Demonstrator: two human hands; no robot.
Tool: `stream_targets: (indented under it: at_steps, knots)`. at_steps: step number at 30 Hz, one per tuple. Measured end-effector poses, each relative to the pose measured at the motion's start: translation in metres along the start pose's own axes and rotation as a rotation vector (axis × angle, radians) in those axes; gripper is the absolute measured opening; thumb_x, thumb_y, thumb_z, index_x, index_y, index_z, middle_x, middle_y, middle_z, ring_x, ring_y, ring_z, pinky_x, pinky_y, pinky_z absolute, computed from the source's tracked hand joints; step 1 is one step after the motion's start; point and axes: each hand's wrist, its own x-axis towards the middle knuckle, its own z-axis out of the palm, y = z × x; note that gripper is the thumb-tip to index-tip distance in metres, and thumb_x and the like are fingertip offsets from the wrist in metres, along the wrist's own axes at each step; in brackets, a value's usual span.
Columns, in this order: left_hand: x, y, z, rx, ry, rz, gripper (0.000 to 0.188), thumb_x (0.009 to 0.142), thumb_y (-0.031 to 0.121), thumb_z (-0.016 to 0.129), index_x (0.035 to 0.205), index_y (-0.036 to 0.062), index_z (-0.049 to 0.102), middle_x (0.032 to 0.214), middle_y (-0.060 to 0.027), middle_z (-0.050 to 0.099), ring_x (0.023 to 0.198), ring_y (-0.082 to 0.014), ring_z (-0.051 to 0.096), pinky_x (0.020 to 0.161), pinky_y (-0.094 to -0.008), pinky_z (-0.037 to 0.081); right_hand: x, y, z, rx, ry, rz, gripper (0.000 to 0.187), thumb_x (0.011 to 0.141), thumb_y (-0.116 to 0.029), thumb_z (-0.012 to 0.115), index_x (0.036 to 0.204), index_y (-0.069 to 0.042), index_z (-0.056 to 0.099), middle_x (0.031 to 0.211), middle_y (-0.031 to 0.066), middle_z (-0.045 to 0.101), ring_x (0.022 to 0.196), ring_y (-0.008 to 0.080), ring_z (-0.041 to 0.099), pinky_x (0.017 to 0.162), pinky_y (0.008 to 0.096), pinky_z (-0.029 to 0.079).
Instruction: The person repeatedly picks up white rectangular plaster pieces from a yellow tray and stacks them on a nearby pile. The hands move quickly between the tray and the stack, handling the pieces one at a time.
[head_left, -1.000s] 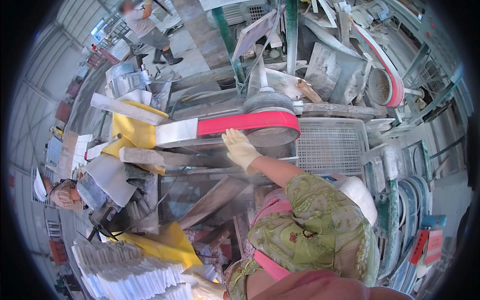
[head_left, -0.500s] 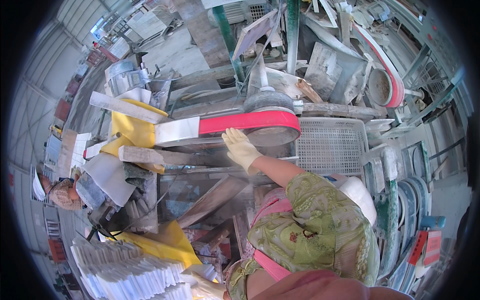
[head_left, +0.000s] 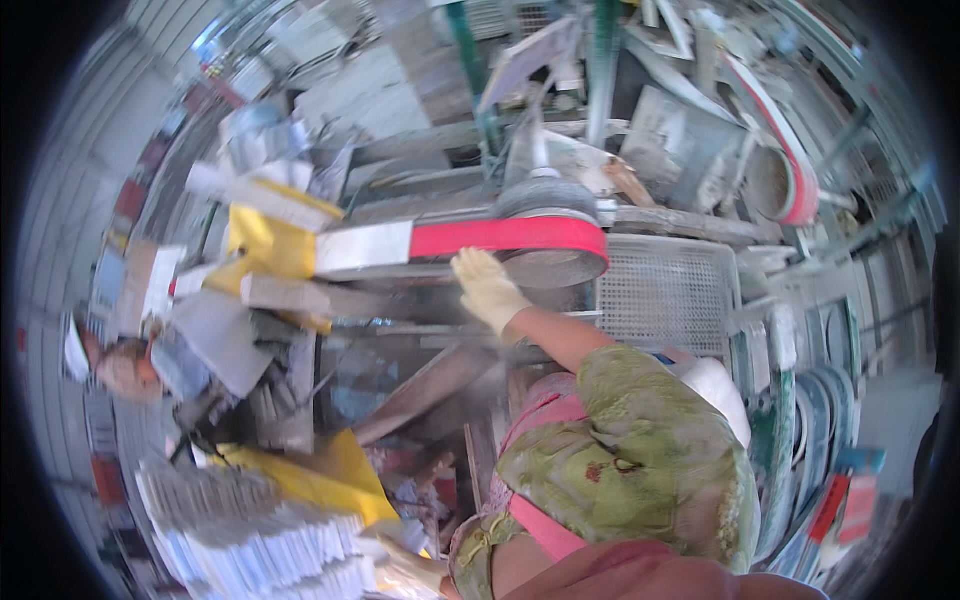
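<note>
The person stands at a belt sander, the right hand in a pale glove reaching up to the red sanding belt where it wraps the grey drum. My chief concern is that glove: loose fabric held against a running belt near the wheel could, in my judgement, be caught and drawn in, pulling the fingers with it. The floral sleeve hangs close below and carries the same risk. Dust haze around the bench and blur in the view make it hard to tell whether a workpiece lies under the hand. The right hand appears flat and extended, fingers together and pressed toward the belt's lower edge rather than curled round anything; whether it pins a small part there cannot be told. The left hand, also gloved, sits low at the frame's bottom beside a stack of pale metal strips; its grip cannot be made out. A perforated white crate stands just right of the drum.
</note>
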Motion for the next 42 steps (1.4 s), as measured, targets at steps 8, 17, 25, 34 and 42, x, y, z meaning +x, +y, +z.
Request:
stream_targets:
  at_steps: [8, 17, 25, 34, 42]
  knots:
    - [-0.017, -0.031, -0.041, 0.066, -0.01, -0.216, 0.102, 0.083, 0.074, 0.064, 0.148, -0.0011, 0.045, 0.141, -0.0271, 0.059, 0.129, -0.0414, 0.058, 0.11, -0.0482, 0.044, 0.006, 0.006, -0.001, -0.067, -0.077, -0.092, 0.073, 0.096, -0.034, 0.063, 0.154, 0.003, 0.038, 0.158, 0.0283, 0.04, 0.15, 0.0418, 0.035, 0.126, 0.0488, 0.024]
    - [-0.038, -0.004, -0.052, -0.038, 0.055, -0.221, 0.096, 0.081, 0.067, 0.07, 0.144, -0.002, 0.048, 0.133, -0.0282, 0.063, 0.126, -0.0414, 0.06, 0.107, -0.0483, 0.045, 0.04, 0.05, -0.018, 0.446, -0.024, -0.164, 0.033, 0.101, -0.027, 0.059, 0.121, -0.004, 0.072, 0.125, 0.0145, 0.072, 0.125, 0.0291, 0.063, 0.116, 0.0427, 0.039]
    - [-0.045, 0.007, -0.057, -0.153, 0.051, -0.245, 0.085, 0.083, 0.06, 0.073, 0.135, -0.0044, 0.054, 0.126, -0.028, 0.066, 0.12, -0.041, 0.063, 0.101, -0.0459, 0.048, 0.149, 0.041, 0.036, 0.346, 0.071, -0.31, 0.035, 0.099, -0.028, 0.064, 0.124, -0.004, 0.069, 0.125, 0.016, 0.069, 0.117, 0.0359, 0.063, 0.102, 0.0448, 0.048]
    - [-0.049, 0.011, -0.064, -0.232, 0.0, -0.306, 0.085, 0.084, 0.055, 0.073, 0.138, -0.0071, 0.049, 0.126, -0.0306, 0.066, 0.12, -0.0407, 0.064, 0.1, -0.0447, 0.048, 0.244, -0.023, 0.104, 0.025, -0.189, -0.327, 0.068, 0.093, -0.057, 0.061, 0.148, -0.016, 0.054, 0.157, 0.0134, 0.047, 0.144, 0.0368, 0.04, 0.119, 0.0516, 0.03]
    - [-0.049, 0.007, -0.062, -0.239, 0.028, -0.301, 0.084, 0.085, 0.049, 0.075, 0.141, -0.0056, 0.046, 0.132, -0.0323, 0.061, 0.122, -0.0418, 0.061, 0.101, -0.0454, 0.048, 0.253, -0.07, 0.109, -0.093, -0.252, -0.315, 0.068, 0.099, -0.055, 0.054, 0.159, -0.026, 0.039, 0.163, 0.0139, 0.037, 0.151, 0.0357, 0.031, 0.122, 0.0573, 0.022]
